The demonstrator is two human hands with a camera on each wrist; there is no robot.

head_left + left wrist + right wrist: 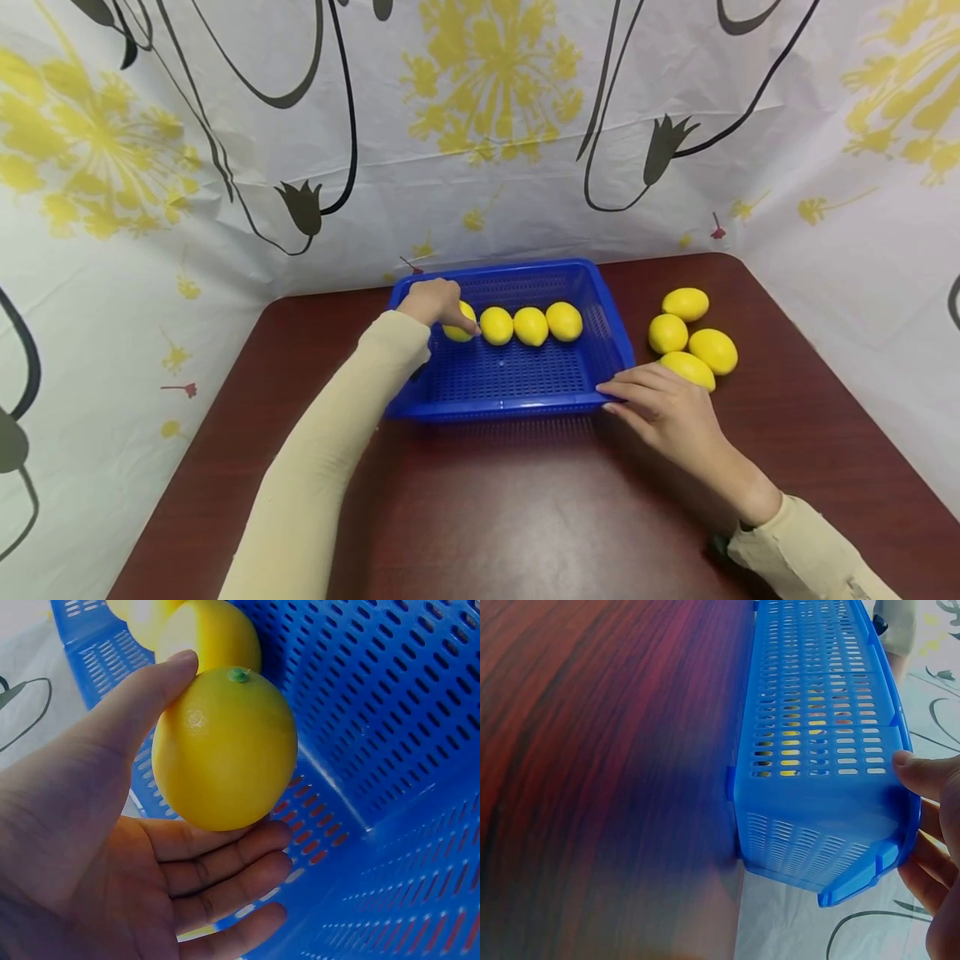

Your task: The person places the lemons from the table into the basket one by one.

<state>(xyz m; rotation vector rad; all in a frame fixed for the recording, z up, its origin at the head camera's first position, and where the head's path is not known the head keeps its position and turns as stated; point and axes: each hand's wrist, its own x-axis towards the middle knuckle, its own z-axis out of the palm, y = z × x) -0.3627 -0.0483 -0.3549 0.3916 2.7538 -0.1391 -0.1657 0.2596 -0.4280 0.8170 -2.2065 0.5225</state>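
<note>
A blue perforated plastic basket [502, 375] stands on the table. Inside, near its far side, three yellow lemons [531, 326] lie in a row. At the left end of that row, my left hand [432, 302] holds another lemon [225, 750] between the thumb and the index-finger side; the other fingers extend beneath it in the left wrist view. My right hand [667, 412] grips the basket's near right corner, its thumb [922, 774] on the outer wall by the rim and fingers on the other side.
Several more lemons [714, 352] sit clustered on the dark red-brown table [495, 517], just right of the basket. A white sheet [375, 225] with yellow and grey flower prints hangs behind the table and along both sides.
</note>
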